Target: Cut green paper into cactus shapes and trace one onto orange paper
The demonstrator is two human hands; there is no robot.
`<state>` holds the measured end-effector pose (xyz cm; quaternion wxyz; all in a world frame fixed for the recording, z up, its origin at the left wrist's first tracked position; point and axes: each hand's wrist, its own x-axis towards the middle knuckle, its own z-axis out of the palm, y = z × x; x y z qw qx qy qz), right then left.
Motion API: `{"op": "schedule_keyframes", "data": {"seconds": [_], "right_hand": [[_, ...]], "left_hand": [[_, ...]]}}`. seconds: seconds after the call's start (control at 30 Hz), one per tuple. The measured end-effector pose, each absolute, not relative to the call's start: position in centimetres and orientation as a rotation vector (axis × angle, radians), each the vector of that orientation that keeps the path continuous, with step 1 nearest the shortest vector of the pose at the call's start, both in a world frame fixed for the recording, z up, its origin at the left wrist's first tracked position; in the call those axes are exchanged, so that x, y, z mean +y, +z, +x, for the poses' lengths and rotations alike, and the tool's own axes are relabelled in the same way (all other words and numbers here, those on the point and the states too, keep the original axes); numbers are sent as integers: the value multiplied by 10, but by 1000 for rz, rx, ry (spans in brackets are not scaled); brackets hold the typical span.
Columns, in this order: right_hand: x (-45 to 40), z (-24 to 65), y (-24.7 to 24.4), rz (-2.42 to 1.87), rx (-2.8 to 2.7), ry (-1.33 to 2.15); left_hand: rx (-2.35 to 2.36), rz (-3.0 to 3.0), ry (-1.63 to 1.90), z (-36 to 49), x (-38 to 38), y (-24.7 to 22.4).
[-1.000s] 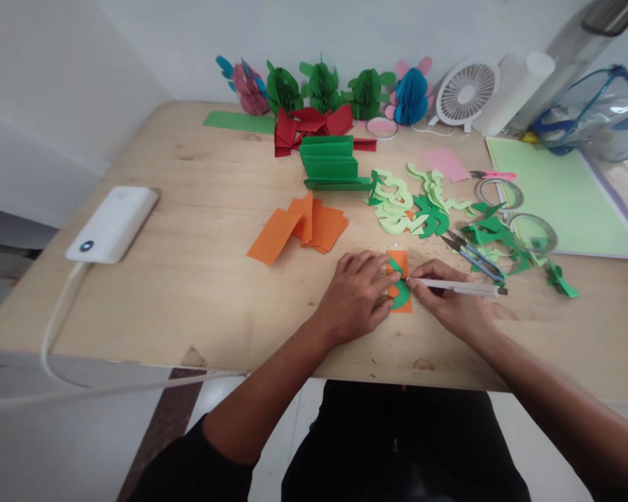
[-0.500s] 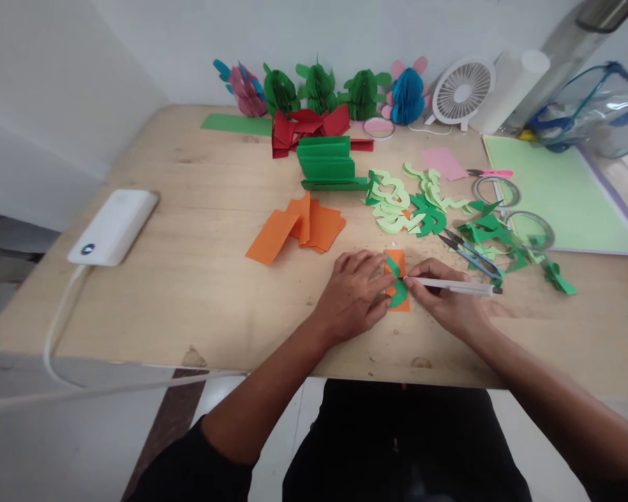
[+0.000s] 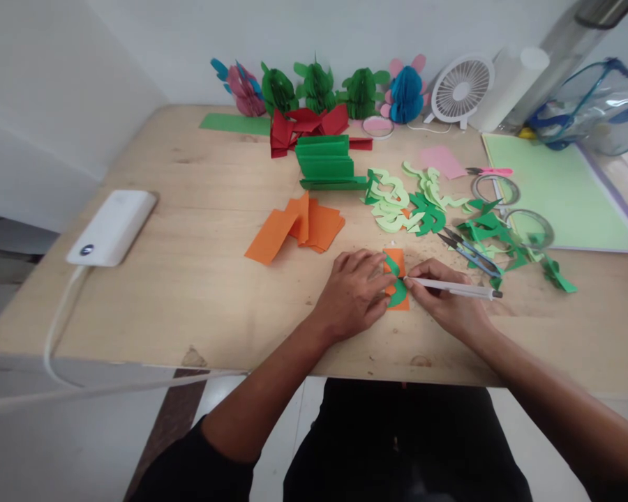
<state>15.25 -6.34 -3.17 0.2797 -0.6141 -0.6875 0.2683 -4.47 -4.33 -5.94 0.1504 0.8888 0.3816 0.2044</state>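
Observation:
My left hand (image 3: 353, 293) lies flat with its fingers stretched over a green curved paper cutout (image 3: 398, 295), pressing it onto a small orange paper (image 3: 396, 256). In my right hand (image 3: 446, 296) is a white pen (image 3: 453, 286), pinched near its tip. That tip meets the cutout's inner notch, and its dark end points right. Part of the orange paper is hidden under my left fingers. More orange paper pieces (image 3: 272, 233) lie beyond my left hand. Beyond my right hand rest thread snips (image 3: 474, 256) with dark blades and blue handles.
Light green curved cutouts (image 3: 390, 192), green scraps (image 3: 484, 230) and tape rolls (image 3: 528, 230) lie beyond my hands. Folded green paper (image 3: 324, 164) and red paper (image 3: 308, 125) sit farther back, before honeycomb paper figures (image 3: 319, 87) and a fan (image 3: 461, 90). A power bank (image 3: 112, 226) is at left.
The pen's rear end has dipped slightly while its tip stays at the cutout's notch. My left hand holds its place on the papers.

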Motion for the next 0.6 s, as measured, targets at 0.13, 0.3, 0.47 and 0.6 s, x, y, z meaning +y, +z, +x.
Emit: {"op": "schedule_keyframes", "data": {"seconds": [0.13, 0.3, 0.47, 0.6], "right_hand": [[-65, 152, -30, -1661, -1849, 708], [-67, 153, -29, -1690, -1826, 720], [-69, 153, -29, -1713, -1823, 721], [-71, 154, -29, -1711, -1822, 683]], "left_hand": [[1100, 2553, 602, -45, -43, -61], [1103, 2549, 594, -44, -43, -60], [1106, 2552, 602, -44, -43, -61], [1103, 2557, 603, -44, -43, -61]]}}
